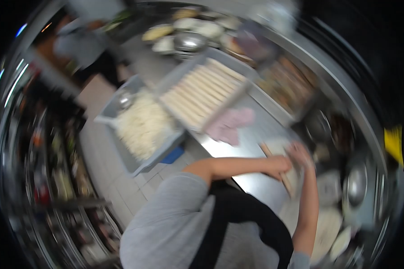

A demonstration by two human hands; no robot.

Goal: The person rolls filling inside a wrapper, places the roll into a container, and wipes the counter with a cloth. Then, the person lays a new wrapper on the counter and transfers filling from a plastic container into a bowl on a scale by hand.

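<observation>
My left hand (277, 167) reaches across the steel counter, its fingers closed over the middle of a long tan rod-shaped piece (287, 183). Blur hides whether this piece is wood or dough. A pale, floury-looking patch (278, 147) lies around its far end. Just right of it is my right hand (300, 154), bent at the wrist, its fingers smeared by motion. Beyond both hands, a crumpled pink cloth (231, 125) rests on the counter beside a grey tray (165, 83) holding several long pale rolls (206, 92) laid side by side.
A grey tub (121, 154) of white shredded filling (143, 125), with a metal bowl (124, 99), stands left of the counter. Metal bowls (191, 41) and pale rounded items are at the back. A food container (287, 85) and a bowl (357, 186) line the right. Another person (83, 47) stands far left.
</observation>
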